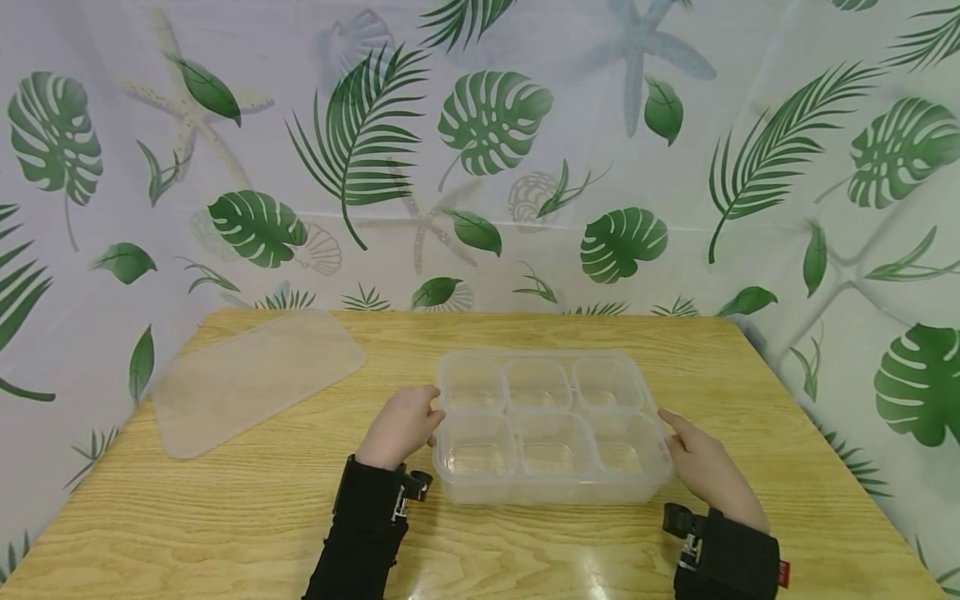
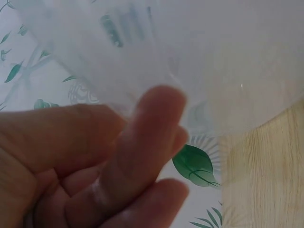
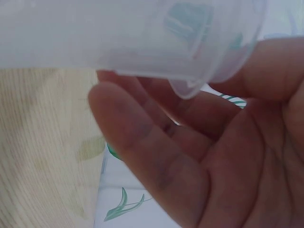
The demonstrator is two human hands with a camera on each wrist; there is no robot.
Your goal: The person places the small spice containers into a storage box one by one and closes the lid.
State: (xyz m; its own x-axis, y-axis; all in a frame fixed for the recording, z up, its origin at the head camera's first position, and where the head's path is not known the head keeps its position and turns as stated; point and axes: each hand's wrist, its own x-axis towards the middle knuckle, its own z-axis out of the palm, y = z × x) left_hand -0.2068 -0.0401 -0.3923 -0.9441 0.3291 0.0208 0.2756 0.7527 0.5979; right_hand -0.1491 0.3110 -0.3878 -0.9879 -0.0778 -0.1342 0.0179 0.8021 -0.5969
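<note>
A clear plastic divided storage box (image 1: 551, 490) with several open compartments in two rows stands at the middle of the table. At its left side my left hand (image 1: 401, 429) pinches the edge, thumb and fingers on the wall. My right hand (image 1: 708, 467) grips the opposite side. Close up in the left wrist view, bent fingers (image 2: 156, 123) lie against the cloudy box wall (image 2: 190, 61). In the right wrist view, the thumb meets the box rim (image 3: 247, 42) while fingers (image 3: 123, 114) curl below it. The compartments show nothing inside. Whether the base touches the table cannot be told.
A flat translucent plastic sheet (image 1: 255, 383), perhaps a lid, lies at the back left of the wooden table (image 1: 225, 517). Behind and at the sides hangs a white cloth (image 1: 510, 275) printed with green leaves. Black straps with small cameras wrap both wrists.
</note>
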